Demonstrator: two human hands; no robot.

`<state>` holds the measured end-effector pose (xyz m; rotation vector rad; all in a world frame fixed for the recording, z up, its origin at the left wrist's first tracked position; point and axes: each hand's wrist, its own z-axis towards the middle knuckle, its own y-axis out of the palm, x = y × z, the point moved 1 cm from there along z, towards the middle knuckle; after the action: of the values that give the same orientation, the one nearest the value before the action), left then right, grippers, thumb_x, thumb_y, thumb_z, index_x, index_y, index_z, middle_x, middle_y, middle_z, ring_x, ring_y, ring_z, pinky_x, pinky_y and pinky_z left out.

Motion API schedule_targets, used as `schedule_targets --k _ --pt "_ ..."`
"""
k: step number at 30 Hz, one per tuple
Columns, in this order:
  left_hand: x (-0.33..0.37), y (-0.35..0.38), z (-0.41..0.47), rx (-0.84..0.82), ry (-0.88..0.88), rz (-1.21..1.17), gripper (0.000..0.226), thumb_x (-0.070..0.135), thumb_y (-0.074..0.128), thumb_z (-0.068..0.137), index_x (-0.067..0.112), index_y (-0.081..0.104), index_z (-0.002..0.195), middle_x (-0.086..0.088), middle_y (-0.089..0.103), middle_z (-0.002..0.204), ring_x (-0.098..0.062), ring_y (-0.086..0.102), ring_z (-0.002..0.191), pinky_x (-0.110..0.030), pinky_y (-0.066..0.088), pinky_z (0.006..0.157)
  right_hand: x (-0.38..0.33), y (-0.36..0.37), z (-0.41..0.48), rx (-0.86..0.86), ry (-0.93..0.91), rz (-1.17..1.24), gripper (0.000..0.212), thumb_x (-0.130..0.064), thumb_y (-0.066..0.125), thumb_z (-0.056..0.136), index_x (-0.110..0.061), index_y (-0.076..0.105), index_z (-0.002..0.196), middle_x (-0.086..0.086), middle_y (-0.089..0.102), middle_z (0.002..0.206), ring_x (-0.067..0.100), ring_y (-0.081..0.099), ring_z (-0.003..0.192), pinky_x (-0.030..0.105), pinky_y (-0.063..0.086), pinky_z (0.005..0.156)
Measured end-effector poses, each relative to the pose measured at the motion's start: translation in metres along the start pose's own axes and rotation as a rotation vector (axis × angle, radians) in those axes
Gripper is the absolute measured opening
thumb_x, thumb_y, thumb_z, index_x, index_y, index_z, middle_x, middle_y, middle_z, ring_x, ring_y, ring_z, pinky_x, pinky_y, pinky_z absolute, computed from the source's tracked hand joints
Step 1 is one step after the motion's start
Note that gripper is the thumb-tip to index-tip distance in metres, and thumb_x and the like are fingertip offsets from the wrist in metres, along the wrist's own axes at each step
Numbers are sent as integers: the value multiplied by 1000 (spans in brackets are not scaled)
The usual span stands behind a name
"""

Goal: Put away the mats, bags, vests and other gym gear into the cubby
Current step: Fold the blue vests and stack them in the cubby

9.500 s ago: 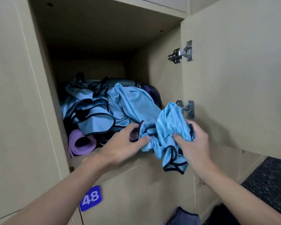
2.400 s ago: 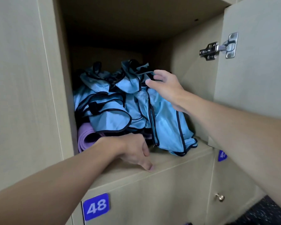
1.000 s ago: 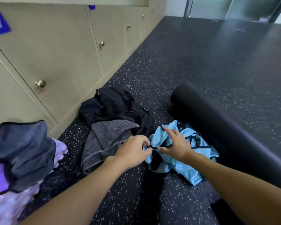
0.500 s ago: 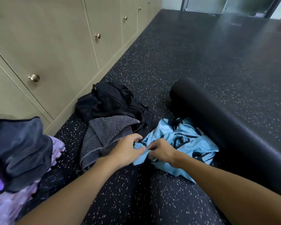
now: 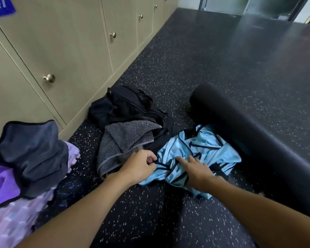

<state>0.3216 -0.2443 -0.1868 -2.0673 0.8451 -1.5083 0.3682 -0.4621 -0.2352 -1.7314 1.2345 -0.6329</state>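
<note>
A light blue vest with black trim lies crumpled on the dark speckled floor. My left hand pinches its black edge at the left side. My right hand lies on the vest's middle, forefinger stretched out, other fingers curled into the cloth. A grey striped towel lies just left of the vest, partly over a black bag. A rolled black mat lies right of the vest.
Closed beige locker doors with brass knobs run along the left. A dark grey garment and purple fabric are piled at the lower left. The floor stretches far ahead.
I turned from the open cubby down to the floor. Both hands reached the blue vest; since half a second ago they have spread apart over it and the right forefinger has stretched out.
</note>
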Motion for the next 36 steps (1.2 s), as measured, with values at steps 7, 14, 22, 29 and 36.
schedule_targets --k 7,14,22,29,36 --pt "-6 -9 -12 -19 29 -89 36 25 63 94 26 59 130 3 57 125 -18 64 103 -34 53 94 -29 -12 -13 426 -50 580 36 -3 64 80 -17 64 113 0 69 102 17 64 95 28 50 80" --pt "10 -42 -40 -37 -9 -585 67 68 62 76 51 44 137 12 53 136 -12 51 122 -44 49 92 -78 -72 -41 406 -208 1099 28 0 77 76 -13 71 100 0 74 91 9 68 81 25 56 75" --pt "4 -107 -71 267 160 -642 10 20 73 88 25 71 96 0 75 95 -8 68 85 -21 53 72 -141 -139 -70 392 -514 897 12 6 70 80 -4 63 85 -3 61 78 0 53 71 17 45 67" --pt "14 -184 -110 512 337 -550 20 6 73 87 26 73 88 6 78 89 -8 71 84 -26 58 81 -194 -191 -90 197 -572 1277 33 9 62 86 -14 64 110 10 71 97 24 67 85 45 57 82" --pt "29 -236 -149 645 358 -565 20 1 73 85 22 74 83 10 75 75 -1 68 70 -16 54 66 -237 -216 -106 189 -771 1305 49 0 70 85 -16 57 129 7 71 113 18 69 101 33 57 88"
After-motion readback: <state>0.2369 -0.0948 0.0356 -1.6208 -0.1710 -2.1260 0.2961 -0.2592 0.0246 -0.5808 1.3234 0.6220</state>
